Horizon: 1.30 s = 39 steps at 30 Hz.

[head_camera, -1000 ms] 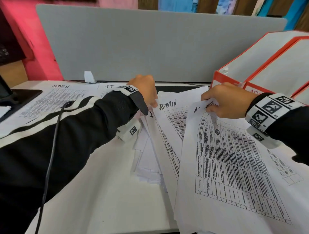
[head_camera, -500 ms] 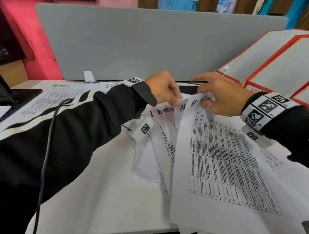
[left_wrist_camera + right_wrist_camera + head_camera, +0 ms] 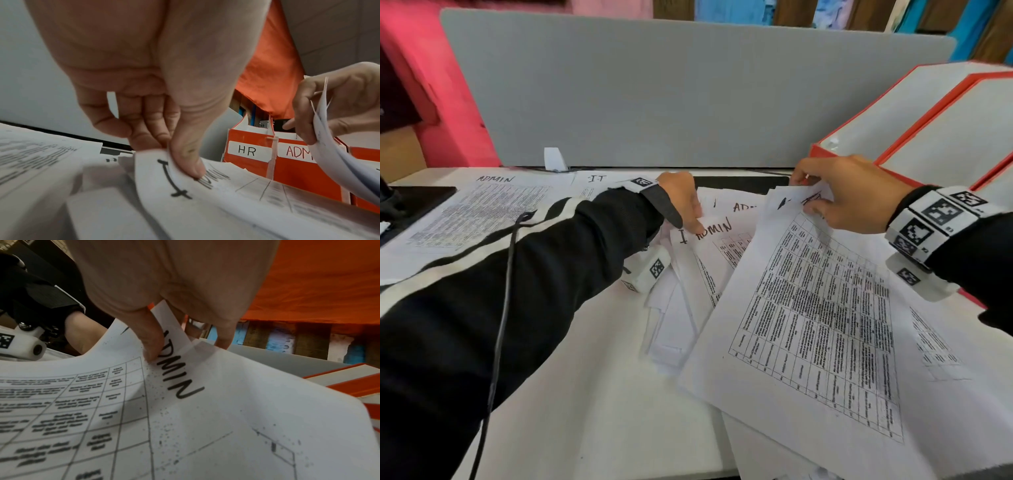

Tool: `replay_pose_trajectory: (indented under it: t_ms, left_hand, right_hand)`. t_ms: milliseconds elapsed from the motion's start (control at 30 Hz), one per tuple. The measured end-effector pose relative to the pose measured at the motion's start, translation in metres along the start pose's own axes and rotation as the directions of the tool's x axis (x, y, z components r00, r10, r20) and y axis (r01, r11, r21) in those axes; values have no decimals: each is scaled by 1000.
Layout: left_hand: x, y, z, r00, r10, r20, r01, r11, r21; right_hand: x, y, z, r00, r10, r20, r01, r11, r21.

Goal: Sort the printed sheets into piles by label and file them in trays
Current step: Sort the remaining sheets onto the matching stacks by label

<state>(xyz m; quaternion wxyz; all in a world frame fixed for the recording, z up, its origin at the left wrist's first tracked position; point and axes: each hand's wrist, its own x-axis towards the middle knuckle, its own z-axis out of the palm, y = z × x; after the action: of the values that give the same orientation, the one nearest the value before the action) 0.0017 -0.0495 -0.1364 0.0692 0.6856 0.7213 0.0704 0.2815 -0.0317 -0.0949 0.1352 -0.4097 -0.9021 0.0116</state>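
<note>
A fanned heap of printed sheets [image 3: 688, 308] lies mid-desk. My left hand [image 3: 681, 205] pinches the top corner of a sheet marked ADMIN [image 3: 717, 229] between thumb [image 3: 185, 159] and fingers, lifting it off a sheet marked with an I [image 3: 170, 178]. My right hand [image 3: 839, 195] grips the top edge of a few raised ADMIN sheets [image 3: 815, 325], thumb on the label [image 3: 179, 373], fingers behind. Sorted sheets marked ADMIN [image 3: 479, 212] and IT [image 3: 597, 179] lie at the back left. Orange trays labelled HR [image 3: 246, 151] and ADMIN [image 3: 298, 152] stand at the right.
A grey partition [image 3: 688, 89] closes the back of the white desk [image 3: 585, 394]. The orange-edged trays [image 3: 914, 113] fill the right side. A black device [image 3: 410, 202] sits at the far left. A black cable [image 3: 503, 308] hangs over my left sleeve.
My left hand has pulled back from the top of the heap and taken the corner of an ADMIN sheet. My right hand has lifted its sheets higher and tilted them right.
</note>
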Motion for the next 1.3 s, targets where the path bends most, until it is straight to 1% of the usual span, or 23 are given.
replay_pose_trajectory:
  t_ms: [33,233,367,467,567,633,700,733,767,800,833,867,900,967,1000,1033,1067,1100,1167,1200,1233,1267,1300]
  left_hand:
    - [1,0,0,1000,-4,-10,4,1000,-13]
    - [2,6,-5,998,-23,-67,26,998,52]
    - [-5,7,-14,986,-41,-160,35,999,-42]
    - [-8,15,-19,975,-10,-221,-27,986,-166]
    - [-14,30,-25,966,88,-243,-158,944,-289]
    - [-21,44,-28,959,182,-215,-260,867,-425]
    - [-28,59,-31,946,246,-212,-325,713,-621]
    - [-30,65,-32,945,245,-215,-323,621,-714]
    - [-32,67,-32,954,227,-194,-289,535,-794]
    - [-33,67,-32,967,212,-141,-226,464,-856]
    - [-35,66,-31,975,210,-73,-158,422,-893]
    - [-33,62,-28,978,209,-18,-107,424,-899]
    - [-33,58,-25,976,215,10,-96,475,-875]
    - [-36,51,-16,969,245,31,-135,631,-764]
    - [-36,50,-13,967,252,37,-154,693,-704]
    - [-34,50,-10,969,246,21,-170,727,-666]
    - [-35,51,-10,975,222,-17,-178,734,-655]
    - [-37,52,-13,982,172,-77,-178,718,-672]
    - [-36,50,-21,978,62,-198,-191,634,-749]
    - [-36,47,-26,969,28,-247,-217,575,-789]
    - [-38,45,-32,957,8,-290,-253,510,-822]
    - [-41,44,-38,946,-8,-325,-286,453,-844]
    - [-43,45,-42,935,-31,-352,-309,411,-857]
  right_hand:
    - [1,0,0,1000,-5,1,5,1000,-7]
    - [1,-6,0,1000,-24,12,24,999,-30]
    - [2,-7,2,999,-39,13,40,996,-73]
    - [5,-4,3,999,-33,-25,31,995,-94]
    - [10,-6,5,993,-109,-41,105,990,-96]
    - [13,-11,3,988,-145,-50,140,987,-82]
    - [16,-15,-2,991,-119,-53,116,992,-57]
    - [17,-16,-5,994,-89,-62,86,995,-46]
    - [18,-16,-8,995,-57,-80,54,998,-44]
    - [19,-15,-11,994,-38,-101,35,999,-39]
    - [19,-14,-15,991,-17,-129,13,1000,-28]
    - [19,-13,-20,986,6,-164,-8,1000,-12]
    - [19,-13,-24,978,21,-208,-20,1000,6]
    - [19,-13,-32,948,39,-316,-26,999,46]
    - [18,-14,-36,927,58,-370,-24,995,97]
    - [16,-15,-40,901,83,-425,-14,987,162]
    - [13,-13,-44,867,118,-483,-2,972,235]
    - [10,-11,-47,823,163,-543,7,955,298]
    - [4,5,-50,708,277,-649,-8,923,385]
    - [1,15,-50,668,354,-655,-29,892,452]
    - [-1,23,-49,640,452,-622,-33,824,566]
    - [-4,28,-48,652,550,-521,5,685,729]
    - [-7,30,-45,714,589,-379,55,493,869]
